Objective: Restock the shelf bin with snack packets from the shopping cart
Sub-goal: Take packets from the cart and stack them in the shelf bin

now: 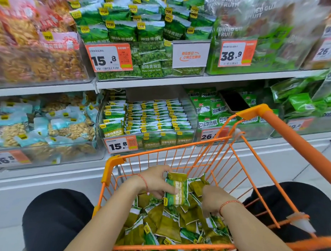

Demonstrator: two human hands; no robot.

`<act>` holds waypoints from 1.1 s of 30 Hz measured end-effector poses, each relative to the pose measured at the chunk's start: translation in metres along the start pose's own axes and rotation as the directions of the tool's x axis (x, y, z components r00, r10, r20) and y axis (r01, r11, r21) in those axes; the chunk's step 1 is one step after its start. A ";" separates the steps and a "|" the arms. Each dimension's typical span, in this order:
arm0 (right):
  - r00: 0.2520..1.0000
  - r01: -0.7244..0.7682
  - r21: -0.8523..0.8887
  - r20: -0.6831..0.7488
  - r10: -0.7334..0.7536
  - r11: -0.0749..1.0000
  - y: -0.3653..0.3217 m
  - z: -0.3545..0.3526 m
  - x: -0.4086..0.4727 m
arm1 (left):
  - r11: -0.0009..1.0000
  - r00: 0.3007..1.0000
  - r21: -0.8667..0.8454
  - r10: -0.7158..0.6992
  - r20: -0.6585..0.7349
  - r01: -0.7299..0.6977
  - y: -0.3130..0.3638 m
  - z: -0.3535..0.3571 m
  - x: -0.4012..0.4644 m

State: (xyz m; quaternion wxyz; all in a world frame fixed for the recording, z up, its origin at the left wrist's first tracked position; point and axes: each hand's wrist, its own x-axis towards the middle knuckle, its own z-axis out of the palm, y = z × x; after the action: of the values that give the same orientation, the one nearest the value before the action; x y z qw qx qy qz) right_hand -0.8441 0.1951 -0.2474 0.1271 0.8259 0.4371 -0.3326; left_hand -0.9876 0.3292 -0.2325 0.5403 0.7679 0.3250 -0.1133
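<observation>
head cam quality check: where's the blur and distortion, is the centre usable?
Head view: motion smear on the upper corner bags, sharper at centre, where the 15.8 price tag reads clean; wide-angle bend bows the shelf edge; light is flat, no hard shadows; the packet held by the left hand is slightly soft.

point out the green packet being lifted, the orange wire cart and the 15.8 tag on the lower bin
green foil snack packet (176, 189), head view, its front face
orange wire shopping cart (110, 169), head view, front left corner
orange-and-white 15.8 price tag (121, 144), head view, its middle
</observation>
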 end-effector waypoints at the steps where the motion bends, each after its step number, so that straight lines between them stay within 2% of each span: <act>1: 1.000 0.007 0.021 -0.023 -0.006 1.000 -0.002 -0.001 0.000 | 0.995 0.999 -0.098 0.021 -0.025 -0.024 -0.002 -0.004 -0.004; 5: 0.975 0.120 0.142 -0.202 -0.090 0.983 -0.007 -0.006 -0.003 | 0.869 0.982 -0.477 0.052 -0.184 -0.135 -0.011 -0.013 -0.018; 7: 0.927 0.238 0.248 -0.346 -0.144 0.939 -0.004 -0.010 -0.009 | 0.782 0.968 -0.590 0.062 -0.245 -0.199 -0.013 -0.019 -0.022; 9: 0.845 0.362 0.345 -0.513 -0.149 0.866 -0.003 -0.012 -0.014 | 0.667 0.948 -0.693 0.066 -0.312 -0.275 -0.013 -0.025 -0.027; 11: 0.699 0.519 0.338 -0.697 -0.162 0.785 -0.004 -0.012 -0.018 | 0.493 0.933 -0.805 0.036 -0.359 -0.329 -0.014 -0.029 -0.031; 13: 0.454 0.645 0.149 -0.863 -0.220 0.749 -0.009 -0.010 -0.021 | 0.317 0.934 -0.885 0.014 -0.356 -0.342 -0.017 -0.031 -0.032; 14: 0.315 0.671 0.019 -0.912 -0.262 0.741 -0.012 -0.009 -0.022 | 0.269 0.938 -0.902 0.016 -0.345 -0.337 -0.018 -0.031 -0.032; 16: 0.074 0.670 -0.216 -0.933 -0.353 0.710 -0.017 -0.007 -0.025 | 0.231 0.945 -0.918 0.020 -0.326 -0.322 -0.017 -0.031 -0.033; 17: -0.020 0.660 -0.305 -0.921 -0.390 0.687 -0.018 -0.006 -0.024 | 0.221 0.946 -0.922 0.017 -0.323 -0.318 -0.016 -0.030 -0.033; 19: -0.142 0.631 -0.419 -0.890 -0.434 0.653 -0.021 -0.005 -0.024 | 0.189 0.953 -0.936 0.010 -0.301 -0.298 -0.016 -0.028 -0.031; 20: -0.172 0.612 -0.449 -0.879 -0.445 0.651 -0.022 -0.005 -0.023 | 0.185 0.960 -0.943 0.018 -0.278 -0.276 -0.016 -0.027 -0.030; 23: -0.201 0.576 -0.492 -0.860 -0.470 0.653 -0.025 -0.003 -0.021 | 0.230 0.966 -0.947 0.181 -0.184 -0.224 -0.016 -0.023 -0.028; 25: -0.189 0.567 -0.502 -0.851 -0.490 0.653 -0.026 -0.003 -0.021 | 0.252 0.947 -0.940 0.280 -0.158 -0.231 -0.016 -0.020 -0.028; 27: -0.143 0.571 -0.492 -0.848 -0.510 0.657 -0.027 -0.002 -0.022 | 0.260 0.932 -0.930 0.319 -0.171 -0.259 -0.016 -0.018 -0.028; 30: -0.031 0.601 -0.445 -0.843 -0.537 0.664 -0.027 0.001 -0.019 | 0.299 0.930 -0.902 0.293 -0.223 -0.310 -0.017 -0.017 -0.022; 33: 0.091 0.668 -0.293 -0.881 -0.465 0.684 -0.031 0.000 -0.020 | 0.307 0.942 -0.899 0.226 -0.249 -0.312 -0.018 -0.016 -0.018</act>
State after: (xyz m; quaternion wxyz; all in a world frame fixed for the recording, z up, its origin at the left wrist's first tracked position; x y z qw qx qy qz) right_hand -0.8772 0.1999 -0.2318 -0.3528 0.6316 0.6793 0.1233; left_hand -1.0157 0.3404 -0.2301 0.8763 0.3736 0.2189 0.2112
